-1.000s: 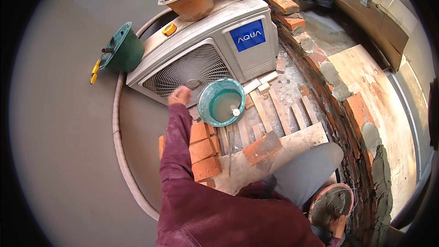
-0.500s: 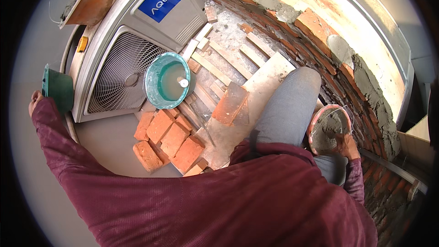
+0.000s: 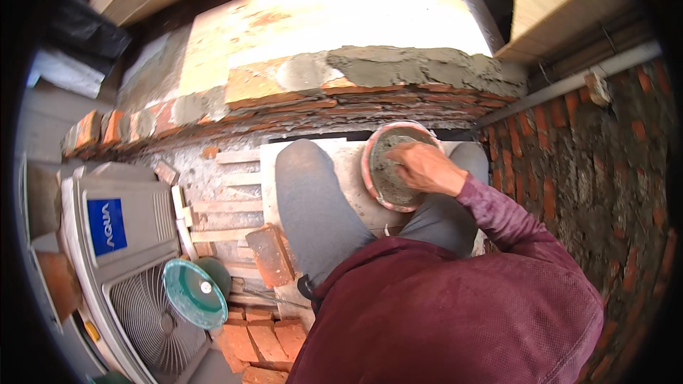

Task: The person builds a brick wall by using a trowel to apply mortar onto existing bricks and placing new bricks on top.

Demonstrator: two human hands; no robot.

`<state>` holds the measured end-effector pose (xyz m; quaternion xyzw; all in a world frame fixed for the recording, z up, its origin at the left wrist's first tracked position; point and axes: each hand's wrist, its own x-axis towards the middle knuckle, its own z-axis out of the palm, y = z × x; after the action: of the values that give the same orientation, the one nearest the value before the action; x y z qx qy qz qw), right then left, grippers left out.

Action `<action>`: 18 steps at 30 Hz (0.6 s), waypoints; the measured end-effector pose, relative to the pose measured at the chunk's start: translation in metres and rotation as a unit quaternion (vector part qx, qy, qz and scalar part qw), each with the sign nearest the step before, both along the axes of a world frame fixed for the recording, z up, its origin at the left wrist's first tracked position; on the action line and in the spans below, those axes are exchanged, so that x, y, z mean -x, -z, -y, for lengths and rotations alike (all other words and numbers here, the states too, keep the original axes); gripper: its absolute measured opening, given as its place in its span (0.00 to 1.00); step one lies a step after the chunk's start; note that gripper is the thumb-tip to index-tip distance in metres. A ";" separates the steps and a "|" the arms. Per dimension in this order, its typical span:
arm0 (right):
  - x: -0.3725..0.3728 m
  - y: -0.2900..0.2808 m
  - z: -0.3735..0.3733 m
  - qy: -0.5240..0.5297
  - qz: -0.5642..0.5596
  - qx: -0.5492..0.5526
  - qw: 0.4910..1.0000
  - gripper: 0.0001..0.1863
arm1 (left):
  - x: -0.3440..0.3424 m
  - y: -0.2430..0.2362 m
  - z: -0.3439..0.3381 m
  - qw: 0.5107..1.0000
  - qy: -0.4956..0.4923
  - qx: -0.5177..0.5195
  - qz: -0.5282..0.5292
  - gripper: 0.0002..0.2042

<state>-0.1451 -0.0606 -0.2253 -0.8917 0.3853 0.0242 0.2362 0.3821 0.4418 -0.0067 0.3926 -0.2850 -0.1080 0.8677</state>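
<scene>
My right hand (image 3: 425, 167) is over a round reddish bucket (image 3: 367, 176) between my knees. Its fingers are curled down at the grey wet mortar (image 3: 391, 188) inside; whether they grip anything is hidden from me. The maroon sleeve comes in from the right. My left hand is out of the picture. Just beyond the bucket runs a low brick wall (image 3: 313, 105), with fresh mortar (image 3: 420, 67) spread along the right part of its top.
A loose brick (image 3: 270, 254) lies left of my leg, and several stacked bricks (image 3: 267, 341) are nearer. A teal bucket (image 3: 174, 288) holds cloudy water beside the outdoor fan unit (image 3: 128, 220). Wooden slats (image 3: 228, 206) cover the floor. A mortar-smeared brick wall (image 3: 580, 171) rises at right.
My view has swung right to face the low wall. My left hand, which was at a green container at the far left, has left view. My right hand moved from the bucket's rim over the mortar.
</scene>
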 end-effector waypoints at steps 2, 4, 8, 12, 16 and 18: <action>-0.061 -0.015 -0.016 -0.053 0.201 -0.144 0.967 0.16 | 0.081 0.039 0.090 0.995 0.041 0.076 -0.048 0.05; -0.134 -0.035 -0.035 -0.193 0.292 -0.300 0.887 0.18 | 0.124 0.070 0.139 0.977 0.156 0.136 -0.054 0.10; -0.226 -0.013 -0.093 -0.151 0.371 -0.550 0.733 0.22 | 0.184 0.161 0.221 0.920 0.346 0.051 -0.176 0.19; -0.231 -0.051 -0.112 -0.009 0.320 -0.624 0.713 0.17 | 0.255 0.217 0.240 0.828 0.494 0.057 -0.259 0.18; -0.201 -0.037 -0.101 0.065 0.330 -0.678 0.654 0.12 | 0.224 0.258 0.215 0.836 0.428 -0.344 0.009 0.41; -0.190 -0.034 -0.071 0.046 0.309 -0.657 0.686 0.13 | 0.202 0.310 0.185 0.781 0.241 -0.557 0.144 0.56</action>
<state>0.0448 0.0103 -0.1912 -0.4465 0.2171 -0.0166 0.8679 0.1799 0.2568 -0.3163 0.7374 -0.3822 -0.3955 0.3922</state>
